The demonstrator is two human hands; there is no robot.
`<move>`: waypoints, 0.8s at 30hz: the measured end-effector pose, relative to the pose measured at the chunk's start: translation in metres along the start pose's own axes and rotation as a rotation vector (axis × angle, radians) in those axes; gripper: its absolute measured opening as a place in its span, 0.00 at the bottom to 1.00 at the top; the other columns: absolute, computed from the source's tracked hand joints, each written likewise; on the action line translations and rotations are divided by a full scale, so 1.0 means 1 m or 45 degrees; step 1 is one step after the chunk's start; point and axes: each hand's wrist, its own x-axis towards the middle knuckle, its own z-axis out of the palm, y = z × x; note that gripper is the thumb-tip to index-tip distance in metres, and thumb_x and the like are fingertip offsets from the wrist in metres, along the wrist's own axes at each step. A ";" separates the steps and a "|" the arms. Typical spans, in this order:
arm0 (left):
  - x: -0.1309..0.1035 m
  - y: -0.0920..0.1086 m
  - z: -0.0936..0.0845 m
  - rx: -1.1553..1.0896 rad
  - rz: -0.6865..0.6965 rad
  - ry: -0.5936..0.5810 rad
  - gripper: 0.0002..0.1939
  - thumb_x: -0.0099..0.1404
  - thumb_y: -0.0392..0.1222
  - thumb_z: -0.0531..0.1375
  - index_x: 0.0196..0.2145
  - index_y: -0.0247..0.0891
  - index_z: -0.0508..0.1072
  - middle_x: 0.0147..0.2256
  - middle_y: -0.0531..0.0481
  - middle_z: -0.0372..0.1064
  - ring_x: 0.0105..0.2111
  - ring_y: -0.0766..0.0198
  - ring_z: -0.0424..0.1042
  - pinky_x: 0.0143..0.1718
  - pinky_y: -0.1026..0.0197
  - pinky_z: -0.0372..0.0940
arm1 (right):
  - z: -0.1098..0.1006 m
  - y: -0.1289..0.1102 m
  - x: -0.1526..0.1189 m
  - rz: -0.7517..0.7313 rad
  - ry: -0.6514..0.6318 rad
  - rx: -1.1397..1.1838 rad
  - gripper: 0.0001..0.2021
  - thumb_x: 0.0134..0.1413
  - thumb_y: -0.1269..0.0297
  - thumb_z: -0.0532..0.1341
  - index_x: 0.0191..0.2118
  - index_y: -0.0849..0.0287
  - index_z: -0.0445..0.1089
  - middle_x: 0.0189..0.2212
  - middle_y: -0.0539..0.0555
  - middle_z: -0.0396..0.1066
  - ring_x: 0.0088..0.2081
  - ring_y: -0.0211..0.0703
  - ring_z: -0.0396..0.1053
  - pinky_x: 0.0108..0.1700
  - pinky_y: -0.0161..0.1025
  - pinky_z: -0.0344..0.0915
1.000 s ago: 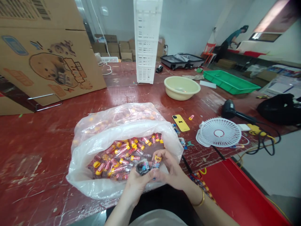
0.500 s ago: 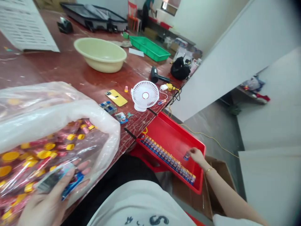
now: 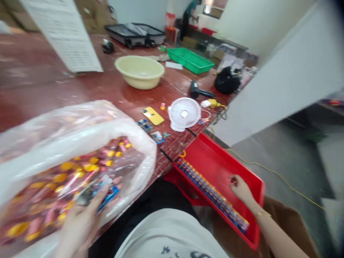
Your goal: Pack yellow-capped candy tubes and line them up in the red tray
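Note:
My left hand (image 3: 88,208) grips a stack of blue printed labels (image 3: 109,196), shiny and partly covered by my thumb and fingers. It is over a clear plastic bag (image 3: 129,123) holding many small pink tubes with yellow caps (image 3: 92,167). My right hand (image 3: 242,188) is above the red tray (image 3: 212,157), fingers curled together; what they hold, if anything, is too blurred to make out. Along the tray's near side runs a tight row of small blue-labelled tubes with yellow tops (image 3: 215,197).
On the red table stand a pale yellow basin (image 3: 139,77), a green tray (image 3: 190,61), a white fan (image 3: 185,114) and a black hair dryer (image 3: 199,91). A yellow phone (image 3: 153,115) lies near small blue packs (image 3: 145,125). In the background a person (image 3: 188,16) stands by a counter.
The view has swung left, shifting everything right and down. The small blue-labelled piece seen in my right fingers no longer shows, and that hand has drawn slightly back across the tray. My left hand keeps its stack.

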 end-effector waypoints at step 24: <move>-0.003 0.003 -0.055 -0.173 0.029 -0.034 0.15 0.49 0.48 0.69 0.31 0.33 0.77 0.27 0.46 0.78 0.28 0.59 0.76 0.27 0.62 0.71 | 0.151 -0.359 -0.105 -1.150 -1.320 0.945 0.12 0.57 0.60 0.58 0.46 0.55 0.68 0.45 0.55 0.67 0.32 0.36 0.71 0.31 0.35 0.69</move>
